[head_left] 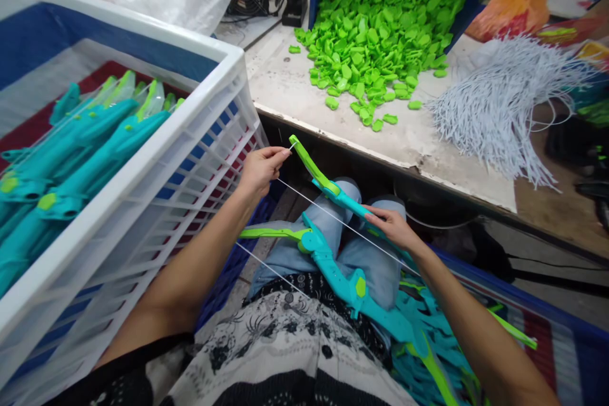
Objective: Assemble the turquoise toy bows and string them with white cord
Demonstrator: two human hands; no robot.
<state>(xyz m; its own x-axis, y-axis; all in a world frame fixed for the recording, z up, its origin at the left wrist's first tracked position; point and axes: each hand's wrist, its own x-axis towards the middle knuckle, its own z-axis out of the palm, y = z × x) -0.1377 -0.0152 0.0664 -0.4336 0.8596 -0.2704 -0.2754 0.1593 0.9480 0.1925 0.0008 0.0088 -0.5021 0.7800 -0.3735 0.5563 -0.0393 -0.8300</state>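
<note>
A toy bow [328, 185] with a green limb and a teal grip is held in the air above the person's knees, just below the front edge of the table [285, 85], its green tip pointing up and to the left. The left hand [261, 168] is at that tip, thumb and forefinger pinched together on the end of a thin white string [333, 216], which runs taut down and to the right along the bow. The right hand [392, 225] lies over the teal middle of the bow, fingers together and closed on it. A second bow [333, 263] of the same colours rests across the lap, with its own string slanting below it. More bows [428, 336] are piled low by the right leg. To the left stands a white crate [190, 120], its near wall touching the left forearm; it holds teal bows in clear wrap [85, 152]. On the table a heap of small green plastic pieces [375, 32] spills from the far side toward the front edge, and a bundle of white cords [499, 101] lies at the right end.
</note>
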